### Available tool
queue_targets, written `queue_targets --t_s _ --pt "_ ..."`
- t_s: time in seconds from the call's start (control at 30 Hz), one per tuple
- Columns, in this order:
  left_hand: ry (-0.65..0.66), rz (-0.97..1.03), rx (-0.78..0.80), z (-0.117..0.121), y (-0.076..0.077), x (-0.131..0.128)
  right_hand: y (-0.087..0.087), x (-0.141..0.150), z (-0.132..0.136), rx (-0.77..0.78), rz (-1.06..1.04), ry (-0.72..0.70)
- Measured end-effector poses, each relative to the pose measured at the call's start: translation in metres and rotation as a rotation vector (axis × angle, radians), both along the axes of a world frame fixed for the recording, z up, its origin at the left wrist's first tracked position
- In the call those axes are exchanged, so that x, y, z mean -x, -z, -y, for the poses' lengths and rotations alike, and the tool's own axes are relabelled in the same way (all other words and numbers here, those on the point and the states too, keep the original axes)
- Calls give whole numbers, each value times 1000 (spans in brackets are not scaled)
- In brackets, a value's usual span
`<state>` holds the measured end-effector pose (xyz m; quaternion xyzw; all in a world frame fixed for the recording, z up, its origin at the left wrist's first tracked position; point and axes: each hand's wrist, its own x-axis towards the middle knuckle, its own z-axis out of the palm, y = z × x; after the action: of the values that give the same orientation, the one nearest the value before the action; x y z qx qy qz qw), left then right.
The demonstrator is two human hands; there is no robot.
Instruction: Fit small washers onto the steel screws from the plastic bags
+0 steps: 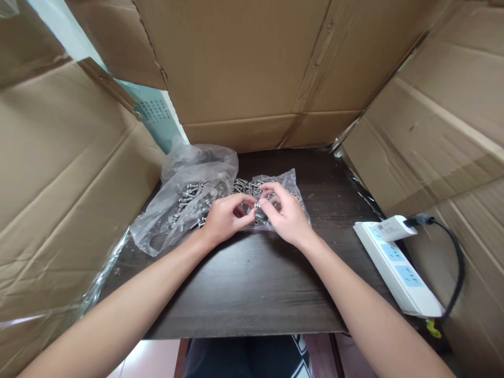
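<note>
Above a clear plastic bag, my left hand [230,212] and my right hand [286,212] meet at the fingertips. Between them is a small shiny metal bolt [257,205], gripped by thumb and fingers from both sides; its finer shape is too small to make out. Loose metal bolts [244,186] lie behind my fingers. The flat clear bag [291,180] under my right hand holds small metal parts, partly covered by that hand. Left of my left hand, a larger crumpled plastic bag [205,155] contains several metal bolts [189,195].
The dark wooden table [252,283] is enclosed by cardboard walls [252,63] at the back and sides. A white power strip [401,273] with a plugged-in white adapter [394,229] and black cable [459,257] lies on the right, near my right forearm.
</note>
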<state>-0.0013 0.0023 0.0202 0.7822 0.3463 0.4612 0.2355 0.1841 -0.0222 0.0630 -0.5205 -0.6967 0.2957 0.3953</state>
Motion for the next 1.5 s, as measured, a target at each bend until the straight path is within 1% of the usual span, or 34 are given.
queue_targets --t_s 0.1,0.2,0.27,0.4,0.6,0.73,0.9,1.03,1.2,1.37,1.5 --pt "-4 -7 2 0 1 0 0 1 1 19 -9 -68" --pt "-2 -6 -3 0 2 -1 1 1 1 -6 102 -19" --pt "-12 -4 -1 0 3 -1 1 0 1 -34 124 -2" --pt "-21 -2 7 0 3 -1 2 0 1 -14 81 -71" --pt "-12 5 -36 0 1 -1 3 0 2 8 228 -55" --pt "-12 14 -16 -1 2 0 3 -1 3 -44 202 -75" --pt "-9 14 -33 -1 2 -1 3 0 2 -20 204 -79" --pt "-3 16 -46 -1 1 -1 3 0 1 -62 152 -94" --pt "-3 10 -54 0 -1 0 3 0 0 14 118 -126" --pt "4 26 -50 0 -1 0 5 0 0 -35 110 -106" --pt "1 11 -51 0 -1 1 5 1 0 -9 97 -108"
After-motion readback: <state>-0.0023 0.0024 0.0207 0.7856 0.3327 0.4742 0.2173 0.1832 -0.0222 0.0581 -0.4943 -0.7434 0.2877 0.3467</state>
